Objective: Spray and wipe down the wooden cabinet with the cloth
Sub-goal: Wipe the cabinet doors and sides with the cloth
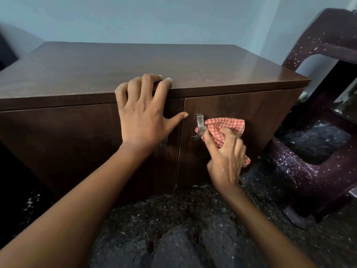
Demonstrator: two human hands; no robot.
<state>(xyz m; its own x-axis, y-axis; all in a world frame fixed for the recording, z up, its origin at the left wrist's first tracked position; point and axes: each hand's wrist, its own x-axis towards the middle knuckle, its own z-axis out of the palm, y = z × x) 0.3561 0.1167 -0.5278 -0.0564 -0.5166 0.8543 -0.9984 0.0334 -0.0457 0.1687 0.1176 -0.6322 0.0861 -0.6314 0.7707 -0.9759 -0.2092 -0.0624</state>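
A low dark-brown wooden cabinet (135,66) with two front doors fills the middle of the head view. My left hand (144,115) rests on its front top edge, fingers hooked over the top and thumb stretched along the seam between the doors. My right hand (225,153) grips a bunched red-and-white checked cloth (226,125) and presses it against the right door, right beside the metal handle (200,123). No spray bottle is in view.
A dark purple plastic chair (326,117), speckled with white, stands close to the cabinet's right side. The floor (193,219) below is dark and speckled. A pale blue wall (154,18) runs behind the cabinet.
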